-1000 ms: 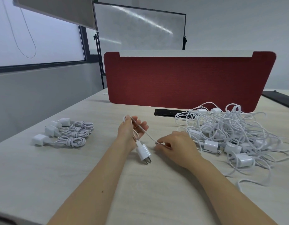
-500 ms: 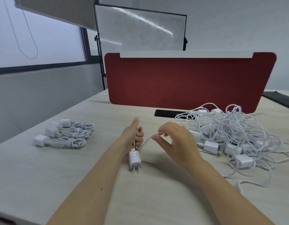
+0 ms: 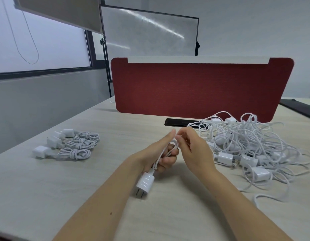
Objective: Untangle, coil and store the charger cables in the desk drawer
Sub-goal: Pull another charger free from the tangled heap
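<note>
My left hand grips loops of a white charger cable, its fingers curled round them at the middle of the desk. The cable's white plug adapter hangs below that hand, prongs pointing down toward the desk. My right hand pinches the cable's upper end right beside my left thumb. A big tangled heap of white cables and adapters lies to the right. Three coiled chargers lie in a row at the left.
A red divider screen stands across the back of the light wood desk. A black cable slot sits in front of it. A dark mat lies at the far right. No drawer shows in this view.
My right hand has come up and leftward with the cable to meet my left hand, which has closed round the loops. The adapter has swung lower and left.
</note>
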Demonstrator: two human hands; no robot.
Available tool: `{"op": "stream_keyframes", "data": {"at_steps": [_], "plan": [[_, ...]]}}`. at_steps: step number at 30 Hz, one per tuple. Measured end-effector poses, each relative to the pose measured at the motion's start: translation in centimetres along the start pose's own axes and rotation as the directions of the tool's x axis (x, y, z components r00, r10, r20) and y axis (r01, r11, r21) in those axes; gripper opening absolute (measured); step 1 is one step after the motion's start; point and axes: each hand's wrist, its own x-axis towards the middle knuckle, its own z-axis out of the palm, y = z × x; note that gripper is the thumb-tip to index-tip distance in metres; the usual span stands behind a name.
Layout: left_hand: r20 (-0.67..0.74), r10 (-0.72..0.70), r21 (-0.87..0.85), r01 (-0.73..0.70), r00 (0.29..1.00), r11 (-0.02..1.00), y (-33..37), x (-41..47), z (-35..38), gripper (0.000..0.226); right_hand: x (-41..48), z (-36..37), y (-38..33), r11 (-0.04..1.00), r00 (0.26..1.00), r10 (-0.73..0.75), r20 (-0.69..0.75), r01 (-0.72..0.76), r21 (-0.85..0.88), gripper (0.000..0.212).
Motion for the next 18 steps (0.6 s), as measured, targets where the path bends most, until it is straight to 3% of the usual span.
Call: {"op": "stream_keyframes", "data": {"at_steps": [6, 9, 11, 14, 18], "plan": [[-0.171, 0.186, 0.211, -0.149, 0.968, 0.966, 0.2, 0.1, 0.6, 0.044, -0.1, 0.0, -0.2, 0.998, 0.999, 0.024, 0.022, -0.023, -0.063, 0.008], [-0.381, 0.353, 0.382, -0.201, 0.854, 0.902, -0.1, 0.8, 0.5, 0.045, -0.1, 0.0, -0.2, 0.989, 1.0, 0.006, -0.015, -0.009, -0.145, 0.008], [-0.475, 0.434, 0.408, -0.245, 0.766, 0.88, -0.3, 1.3, 0.0, 0.046, -0.1, -0.1, -0.1, 0.98, 1.0, 0.015, -0.009, -0.017, -0.198, 0.009], [-0.551, 0.411, 0.2, -0.363, 0.727, 0.91, -0.1, 1.5, -0.9, 0.047, -0.1, 0.1, 0.2, 0.992, 0.996, 0.077, 0.044, -0.072, -0.101, 0.01], [-0.521, 0.288, -0.103, -0.394, 0.804, 0.913, -0.1, 1.6, -0.8, 0.049, -0.3, 0.6, 0.1, 0.99, 0.983, 0.129, 0.132, -0.135, 0.042, 0.011]]}}
